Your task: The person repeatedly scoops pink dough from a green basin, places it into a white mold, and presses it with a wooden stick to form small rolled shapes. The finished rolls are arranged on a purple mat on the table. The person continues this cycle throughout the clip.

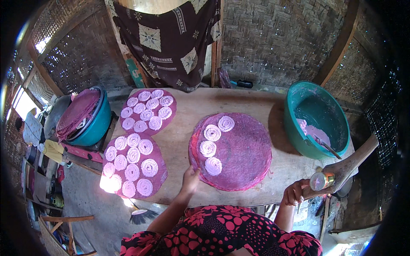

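While her left hand point(190, 176) steadies the purple mat point(232, 150) near the surface's front edge, fingers loose, her right hand point(294, 193) grips the press point(321, 181); coils should stay apart.

Left arm stretches forward, left hand point(190, 176) flat, fingers pointing ahead. Right arm bent at the side, right hand point(294, 193) curled in a loose fist.

Bench point(179, 141): middle tray point(239, 153) carrying four coils point(212, 132) (along its left side); two filled trays point(147, 112) at left, one behind the other; basin point(318, 115) at right; covered bowl point(85, 117) beyond the left edge.
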A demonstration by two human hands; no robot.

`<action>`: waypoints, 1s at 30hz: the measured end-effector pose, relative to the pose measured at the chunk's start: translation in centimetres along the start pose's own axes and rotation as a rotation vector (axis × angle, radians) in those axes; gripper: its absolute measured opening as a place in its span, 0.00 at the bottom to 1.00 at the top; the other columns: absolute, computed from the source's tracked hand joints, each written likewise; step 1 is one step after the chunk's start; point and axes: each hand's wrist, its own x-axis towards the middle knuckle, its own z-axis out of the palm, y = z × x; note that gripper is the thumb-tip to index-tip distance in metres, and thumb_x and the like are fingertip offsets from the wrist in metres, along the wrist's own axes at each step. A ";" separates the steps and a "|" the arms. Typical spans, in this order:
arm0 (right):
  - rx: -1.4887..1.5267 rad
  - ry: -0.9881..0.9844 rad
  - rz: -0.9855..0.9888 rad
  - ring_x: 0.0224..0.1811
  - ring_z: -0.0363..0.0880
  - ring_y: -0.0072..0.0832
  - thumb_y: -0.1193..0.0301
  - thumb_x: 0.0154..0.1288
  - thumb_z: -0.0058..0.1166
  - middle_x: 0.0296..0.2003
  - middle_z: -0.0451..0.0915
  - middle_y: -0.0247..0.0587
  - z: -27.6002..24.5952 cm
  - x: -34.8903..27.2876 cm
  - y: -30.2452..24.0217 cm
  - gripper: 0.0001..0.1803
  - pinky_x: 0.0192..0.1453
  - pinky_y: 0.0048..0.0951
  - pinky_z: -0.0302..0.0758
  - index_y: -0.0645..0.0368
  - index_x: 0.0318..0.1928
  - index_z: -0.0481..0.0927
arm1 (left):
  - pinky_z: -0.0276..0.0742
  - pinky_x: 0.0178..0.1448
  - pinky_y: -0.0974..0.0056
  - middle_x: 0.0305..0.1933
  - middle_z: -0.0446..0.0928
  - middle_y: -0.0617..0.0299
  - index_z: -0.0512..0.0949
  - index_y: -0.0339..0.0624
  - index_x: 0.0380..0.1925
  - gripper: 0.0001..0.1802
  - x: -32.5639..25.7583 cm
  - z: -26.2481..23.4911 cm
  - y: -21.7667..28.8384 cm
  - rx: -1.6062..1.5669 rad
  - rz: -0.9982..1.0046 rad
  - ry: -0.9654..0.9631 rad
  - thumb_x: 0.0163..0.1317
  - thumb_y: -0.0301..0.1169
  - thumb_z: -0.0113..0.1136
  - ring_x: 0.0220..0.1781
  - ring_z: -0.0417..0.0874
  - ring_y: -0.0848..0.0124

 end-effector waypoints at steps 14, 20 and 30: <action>-0.009 0.211 0.054 0.24 0.76 0.35 0.48 0.69 0.49 0.34 0.78 0.46 -2.5 -3.3 2.6 0.41 0.30 0.41 0.72 0.62 0.72 0.58 | 0.66 0.70 0.53 0.64 0.70 0.35 0.60 0.29 0.68 0.37 12.7 1.3 10.9 0.912 0.613 0.405 0.65 0.36 0.62 0.67 0.71 0.44; 0.043 0.354 0.113 0.25 0.76 0.35 0.47 0.68 0.49 0.34 0.78 0.46 -5.1 -5.9 4.4 0.42 0.30 0.41 0.72 0.62 0.72 0.57 | 0.53 0.75 0.38 0.72 0.64 0.47 0.63 0.38 0.69 0.35 1.2 7.1 6.6 1.330 0.734 -0.346 0.67 0.43 0.58 0.75 0.62 0.49; 0.104 0.396 0.200 0.25 0.75 0.35 0.45 0.66 0.50 0.35 0.78 0.45 -8.0 -7.1 5.1 0.44 0.31 0.41 0.71 0.62 0.72 0.57 | 0.50 0.77 0.38 0.76 0.60 0.55 0.66 0.43 0.68 0.30 -0.2 6.6 4.8 1.443 0.692 -0.450 0.71 0.47 0.49 0.77 0.57 0.51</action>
